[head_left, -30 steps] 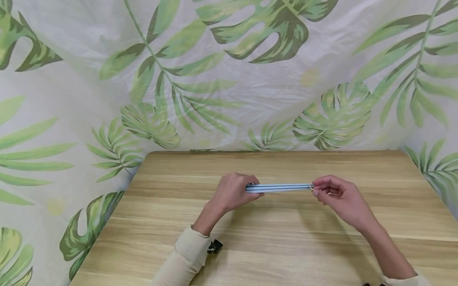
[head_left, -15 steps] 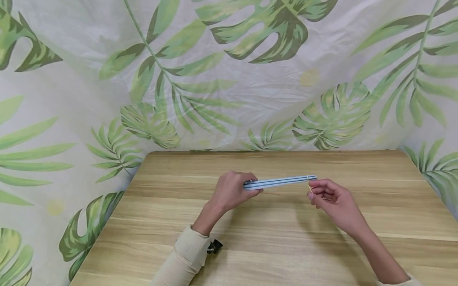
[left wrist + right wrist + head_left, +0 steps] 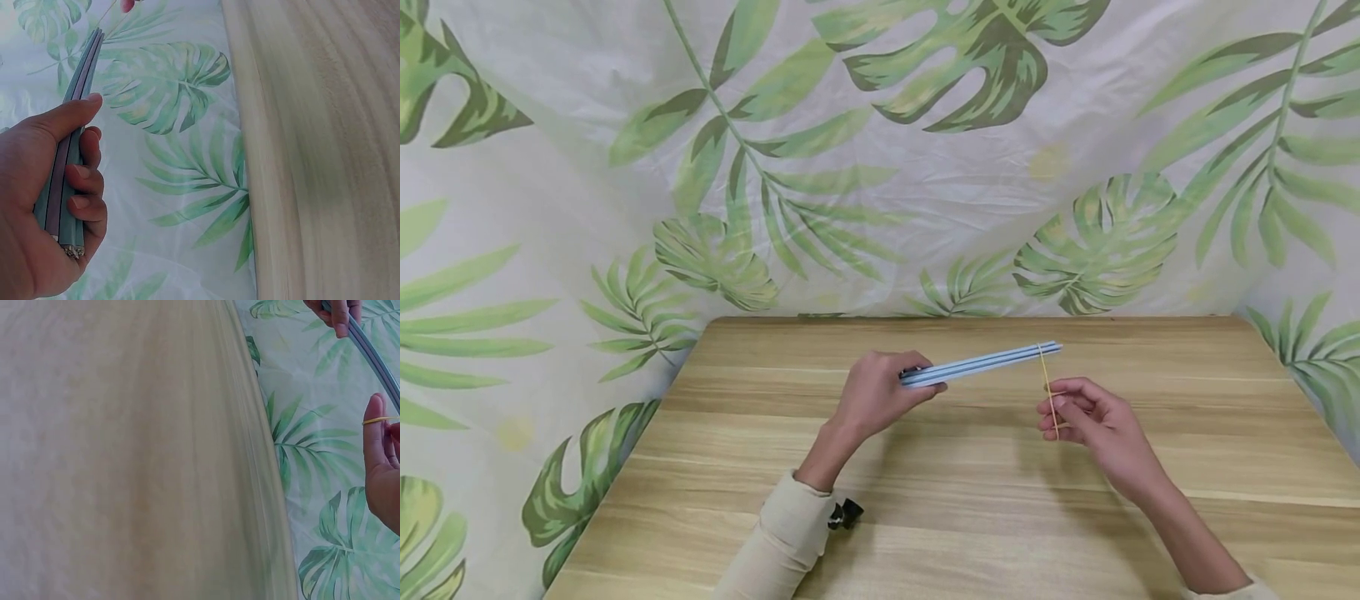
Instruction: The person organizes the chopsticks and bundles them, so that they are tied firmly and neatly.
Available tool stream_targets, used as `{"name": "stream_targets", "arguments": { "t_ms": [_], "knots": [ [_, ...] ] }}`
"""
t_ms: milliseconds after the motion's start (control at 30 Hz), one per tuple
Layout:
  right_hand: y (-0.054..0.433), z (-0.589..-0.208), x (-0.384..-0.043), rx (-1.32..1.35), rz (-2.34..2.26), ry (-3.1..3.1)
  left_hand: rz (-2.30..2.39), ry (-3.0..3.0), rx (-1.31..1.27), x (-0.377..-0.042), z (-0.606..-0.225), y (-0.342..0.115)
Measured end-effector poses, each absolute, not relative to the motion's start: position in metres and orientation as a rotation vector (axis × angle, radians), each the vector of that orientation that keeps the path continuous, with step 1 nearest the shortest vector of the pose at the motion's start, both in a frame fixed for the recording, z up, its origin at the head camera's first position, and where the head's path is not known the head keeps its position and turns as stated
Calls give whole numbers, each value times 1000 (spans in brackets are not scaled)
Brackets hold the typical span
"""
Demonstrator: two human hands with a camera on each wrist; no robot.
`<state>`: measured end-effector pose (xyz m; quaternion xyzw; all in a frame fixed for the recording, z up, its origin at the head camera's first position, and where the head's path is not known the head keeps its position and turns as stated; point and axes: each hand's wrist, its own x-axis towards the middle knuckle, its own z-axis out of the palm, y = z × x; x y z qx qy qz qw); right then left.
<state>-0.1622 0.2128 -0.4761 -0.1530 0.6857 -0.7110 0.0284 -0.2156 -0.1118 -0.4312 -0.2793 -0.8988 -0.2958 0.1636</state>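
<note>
My left hand [image 3: 880, 387] grips a bundle of slim, straight blue sticks [image 3: 981, 363] near one end, thumb along one side and fingers curled round the other. In the left wrist view, narrow dark bluish and purplish faces run along the sticks [image 3: 78, 84], and silvery ends show by the palm. The bundle tilts up to the right above the table. A thin yellow rubber band [image 3: 1046, 371] loops over its far end and stretches down to my right hand [image 3: 1097, 425], whose thumb and fingers hold it. The right wrist view shows the band [image 3: 377, 419] across the thumb.
The wood-grain table [image 3: 970, 517] lies beneath both hands, its back edge close to a leaf-print cloth [image 3: 970, 192]. A small black clip-like piece [image 3: 847, 514] shows beside the left sleeve cuff [image 3: 797, 512].
The bundle's far end has risen and my left hand has shifted slightly up and left. My right hand has dropped away from the tip, and the rubber band between them is stretched longer.
</note>
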Motion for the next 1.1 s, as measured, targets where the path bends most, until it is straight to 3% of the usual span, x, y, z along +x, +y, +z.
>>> {"name": "stream_targets", "arguments": {
  "t_ms": [433,700,1100],
  "knots": [
    [198,-480,-157,-751,-2024,2358,-923,-2648,-716,-213,-434,-107],
    [193,-479,-156,-1116,-1954,2528,-956,-2692,-685,-212,-436,-105],
    [180,-473,-144,-1026,-1933,2649,-973,-2673,-662,-213,-435,-104]
  ]
}}
